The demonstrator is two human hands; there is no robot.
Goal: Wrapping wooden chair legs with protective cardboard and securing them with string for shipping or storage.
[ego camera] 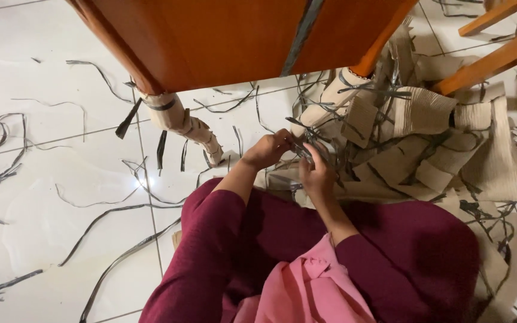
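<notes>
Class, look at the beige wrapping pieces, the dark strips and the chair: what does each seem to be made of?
Beige wrapping pieces: probably corrugated cardboard, matte, with fine ribbing.
Dark strips: likely plastic tape or strapping, thin, curling, slightly glossy. Both hands, left hand and right hand, hold some.
Chair: seemingly wood with a smooth orange varnish.

chair (222,36) above hands (291,158), cardboard (450,155) right

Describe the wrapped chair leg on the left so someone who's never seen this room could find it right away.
Start at the big orange wooden chair seat filling the top of the view. From its lower left corner, one leg slants down toward the left hand over the white tiled floor. Unlike the bare orange rails at the upper right, it is wrapped in tan cardboard bound with dark strips.
</notes>
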